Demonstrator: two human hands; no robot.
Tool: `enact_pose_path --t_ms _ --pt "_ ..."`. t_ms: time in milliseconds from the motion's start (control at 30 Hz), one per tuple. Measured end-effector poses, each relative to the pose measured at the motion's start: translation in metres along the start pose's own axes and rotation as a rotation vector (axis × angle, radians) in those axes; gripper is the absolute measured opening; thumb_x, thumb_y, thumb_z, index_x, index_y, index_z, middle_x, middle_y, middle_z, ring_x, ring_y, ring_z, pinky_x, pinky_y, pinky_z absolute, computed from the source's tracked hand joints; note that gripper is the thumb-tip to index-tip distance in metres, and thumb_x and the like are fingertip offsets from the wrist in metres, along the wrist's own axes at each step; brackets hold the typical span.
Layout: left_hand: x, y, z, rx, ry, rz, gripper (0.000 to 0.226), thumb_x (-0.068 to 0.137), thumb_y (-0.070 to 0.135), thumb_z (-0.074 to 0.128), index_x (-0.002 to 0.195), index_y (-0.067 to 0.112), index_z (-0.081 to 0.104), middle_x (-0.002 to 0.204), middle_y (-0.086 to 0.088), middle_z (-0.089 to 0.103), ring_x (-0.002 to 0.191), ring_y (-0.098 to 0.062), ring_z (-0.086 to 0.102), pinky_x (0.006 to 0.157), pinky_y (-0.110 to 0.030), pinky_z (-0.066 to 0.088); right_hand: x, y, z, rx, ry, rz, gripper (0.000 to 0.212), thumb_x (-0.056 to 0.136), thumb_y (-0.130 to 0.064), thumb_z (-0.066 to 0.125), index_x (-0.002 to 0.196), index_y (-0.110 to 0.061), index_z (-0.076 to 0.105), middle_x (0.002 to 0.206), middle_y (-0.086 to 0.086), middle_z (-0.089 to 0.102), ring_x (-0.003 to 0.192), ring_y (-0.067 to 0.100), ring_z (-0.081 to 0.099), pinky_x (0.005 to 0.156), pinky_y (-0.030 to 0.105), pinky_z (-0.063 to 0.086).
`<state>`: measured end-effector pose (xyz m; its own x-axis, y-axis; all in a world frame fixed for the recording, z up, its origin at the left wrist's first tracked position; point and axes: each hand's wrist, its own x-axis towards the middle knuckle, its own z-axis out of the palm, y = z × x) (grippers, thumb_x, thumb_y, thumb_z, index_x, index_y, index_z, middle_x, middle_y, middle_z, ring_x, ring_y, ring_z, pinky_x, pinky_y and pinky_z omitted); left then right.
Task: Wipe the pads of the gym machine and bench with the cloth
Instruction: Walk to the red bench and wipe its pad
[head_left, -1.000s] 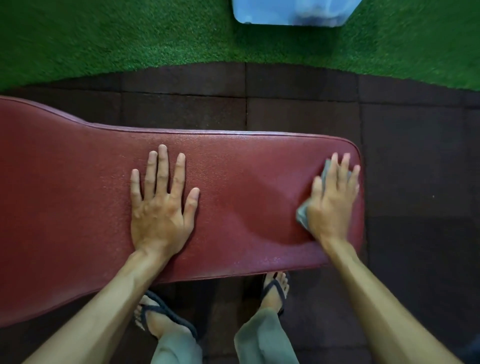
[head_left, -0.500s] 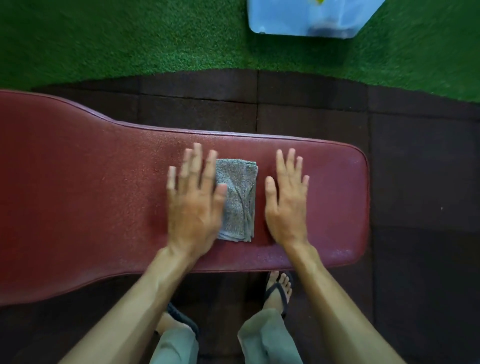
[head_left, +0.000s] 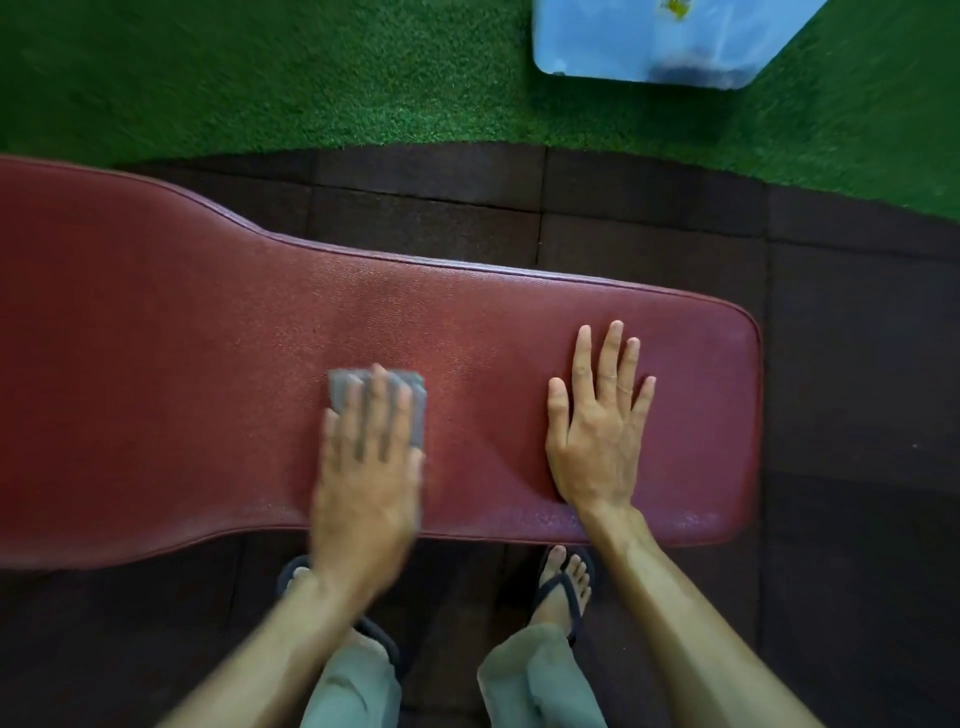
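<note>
A long dark red bench pad (head_left: 156, 364) runs across the view, wide at the left and narrow at the right. A folded grey cloth (head_left: 415, 415) lies on its middle. My left hand (head_left: 366, 467) presses flat on the cloth and is blurred with motion; only the cloth's far edge and right side show past the fingers. My right hand (head_left: 597, 431) rests flat on the bare pad near the right end, fingers spread, holding nothing.
Dark rubber floor tiles (head_left: 649, 218) surround the bench, with green artificial turf (head_left: 260, 78) beyond. A pale blue plastic box (head_left: 649, 41) stands on the turf at the top right. My feet in sandals (head_left: 563, 587) are under the bench's near edge.
The cloth passed from under my right hand at the pad's right end to the middle. My left hand now covers it and slides it left. My right hand lies bare on the pad.
</note>
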<state>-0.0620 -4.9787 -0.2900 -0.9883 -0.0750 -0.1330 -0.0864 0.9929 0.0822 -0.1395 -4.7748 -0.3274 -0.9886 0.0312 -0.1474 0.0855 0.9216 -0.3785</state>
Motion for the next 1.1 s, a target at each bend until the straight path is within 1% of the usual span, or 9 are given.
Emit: enact_pose_path --t_ms 167,333,433,533,633,767,900,1000,1100 --pt "0.057 0.044 0.011 -0.072 0.021 0.273 0.06 0.102 0.029 0.031 0.157 0.017 0.01 0.166 -0.008 0.006 0.154 -0.029 0.005 0.124 -0.048 0.011 0.0 0.003 -0.001 -0.029 -0.009 -0.014 0.063 0.101 -0.049 0.023 0.157 -0.025 0.009 0.166 0.003 -0.005 0.153 0.023 -0.009 0.123 0.054 0.003" --pt "0.111 -0.105 -0.028 0.021 0.052 -0.133 0.06 0.102 0.032 0.023 0.158 0.019 0.004 0.166 -0.01 0.0 0.154 -0.032 -0.002 0.123 -0.055 0.008 0.0 -0.001 0.002 -0.008 -0.007 0.009 0.063 0.101 -0.049 0.024 0.157 -0.026 0.006 0.166 0.003 -0.008 0.153 0.023 -0.012 0.123 0.055 0.0" --pt "0.042 -0.087 -0.024 0.044 0.066 -0.185 0.061 0.103 0.031 0.022 0.157 0.01 0.005 0.165 -0.017 -0.002 0.153 -0.035 -0.002 0.124 -0.054 0.008 -0.004 -0.016 0.003 -0.016 -0.01 0.065 0.065 0.101 -0.05 0.027 0.157 -0.027 0.005 0.166 0.005 -0.008 0.153 0.029 -0.011 0.121 0.06 0.002" --pt "0.003 -0.017 0.002 -0.025 -0.006 0.077 0.062 0.102 0.031 0.031 0.157 0.013 0.008 0.166 -0.013 0.001 0.154 -0.032 0.002 0.124 -0.049 0.011 -0.012 -0.047 0.011 -0.049 -0.04 0.081 0.065 0.1 -0.053 0.026 0.157 -0.031 0.005 0.166 0.005 -0.008 0.152 0.032 -0.012 0.119 0.063 0.0" --pt "0.077 -0.034 -0.007 -0.039 0.009 0.276 0.059 0.103 0.03 0.03 0.157 0.02 0.01 0.166 -0.007 0.005 0.154 -0.029 0.005 0.124 -0.048 0.009 -0.012 -0.073 0.016 -0.047 -0.043 0.096 0.063 0.1 -0.051 0.026 0.157 -0.032 0.005 0.166 0.003 -0.008 0.152 0.029 -0.012 0.118 0.063 0.0" --pt "0.137 -0.148 -0.039 0.031 0.056 -0.031 0.06 0.103 0.03 0.026 0.158 0.022 0.004 0.166 -0.01 0.001 0.154 -0.031 0.0 0.125 -0.051 0.007 -0.02 -0.095 0.021 -0.055 -0.053 0.143 0.063 0.101 -0.053 0.028 0.156 -0.033 0.004 0.166 0.005 -0.01 0.152 0.031 -0.013 0.118 0.066 0.003" --pt "0.038 -0.159 -0.039 0.014 0.04 -0.085 0.061 0.104 0.032 0.023 0.157 0.016 0.001 0.166 -0.013 -0.005 0.153 -0.033 -0.005 0.124 -0.051 0.012 -0.025 -0.132 0.028 -0.081 -0.1 0.035 0.064 0.1 -0.056 0.032 0.156 -0.036 0.008 0.166 0.004 -0.007 0.151 0.035 -0.012 0.116 0.067 -0.001" --pt "-0.011 -0.116 -0.023 0.014 -0.007 0.056 0.062 0.103 0.033 0.03 0.157 0.014 0.007 0.166 -0.013 0.0 0.154 -0.033 0.001 0.123 -0.05 0.017 -0.025 -0.149 0.032 -0.072 -0.108 0.014 0.064 0.1 -0.056 0.033 0.156 -0.037 0.009 0.166 0.004 -0.006 0.152 0.035 -0.011 0.115 0.068 -0.001" --pt "0.053 -0.117 -0.025 0.013 0.019 0.253 0.059 0.104 0.032 0.029 0.158 0.02 0.008 0.166 -0.007 0.003 0.154 -0.029 0.003 0.125 -0.048 0.013 -0.027 -0.16 0.038 -0.087 -0.106 -0.04 0.063 0.1 -0.055 0.031 0.155 -0.037 0.008 0.166 0.004 -0.005 0.152 0.033 -0.01 0.116 0.068 0.0"
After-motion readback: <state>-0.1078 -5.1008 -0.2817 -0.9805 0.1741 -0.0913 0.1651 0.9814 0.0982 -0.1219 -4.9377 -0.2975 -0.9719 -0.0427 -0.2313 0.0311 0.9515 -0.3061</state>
